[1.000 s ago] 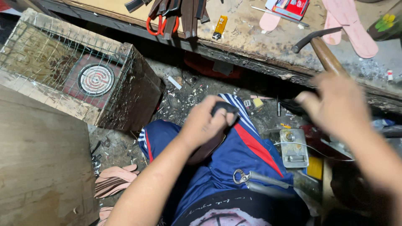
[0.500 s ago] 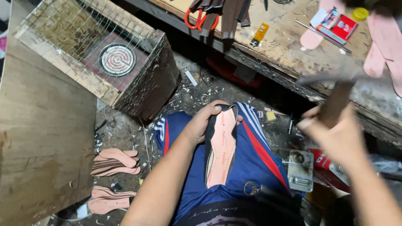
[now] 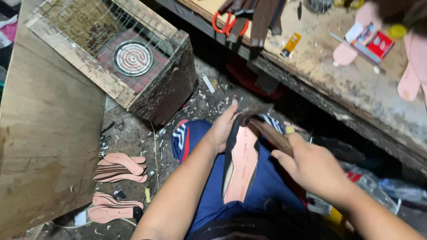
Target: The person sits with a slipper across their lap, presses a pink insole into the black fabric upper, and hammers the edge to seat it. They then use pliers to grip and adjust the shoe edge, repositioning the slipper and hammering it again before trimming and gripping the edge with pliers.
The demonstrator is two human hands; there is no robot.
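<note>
A shoe sole (image 3: 240, 165) with a pink insole face and dark edge rests on my lap, on blue trousers (image 3: 267, 186). My left hand (image 3: 221, 129) holds its upper end near the toe. My right hand (image 3: 311, 168) grips the wooden handle of a hammer (image 3: 271, 133); the hammer head (image 3: 251, 111) is blurred and sits at the top end of the sole, close to my left fingers.
A wire-covered wooden box with a coil heater (image 3: 133, 58) stands at the upper left. Pink insole stacks (image 3: 120, 166) lie on the littered floor. A worn workbench (image 3: 356, 84) at the upper right carries red-handled scissors (image 3: 224, 22), brown straps and pink soles. A plywood board (image 3: 44, 133) stands left.
My right hand brought the hammer down from raised over the bench to the sole's top end. The sole turned pink face up on my lap. The camera view shifted left.
</note>
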